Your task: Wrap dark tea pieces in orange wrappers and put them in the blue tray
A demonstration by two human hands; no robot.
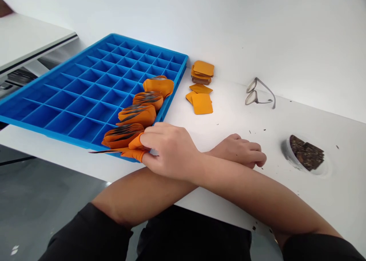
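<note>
My arms are crossed. My right hand (171, 148) reaches left over my left forearm, with orange finger covers (135, 148) on thumb and forefinger. Those fingertips pinch a thin flat piece (105, 151), seen nearly edge-on at the near edge of a blue compartment tray (183, 72). Beside it, in the tray's right-hand column, stand several bundles of thin orange pieces with dark faces, the nearest bundle (122, 135) close to my fingers. My left hand (238, 150) rests on the white table to the right, its fingers curled, with nothing visible in them.
Behind the tray's right side lie a small stack of orange squares (204, 68) and a few loose orange squares (202, 103). Eyeglasses (257, 93) lie farther right. A clear tub (291, 160) holds dark flat pieces (305, 152). Dark crumbs dot the table.
</note>
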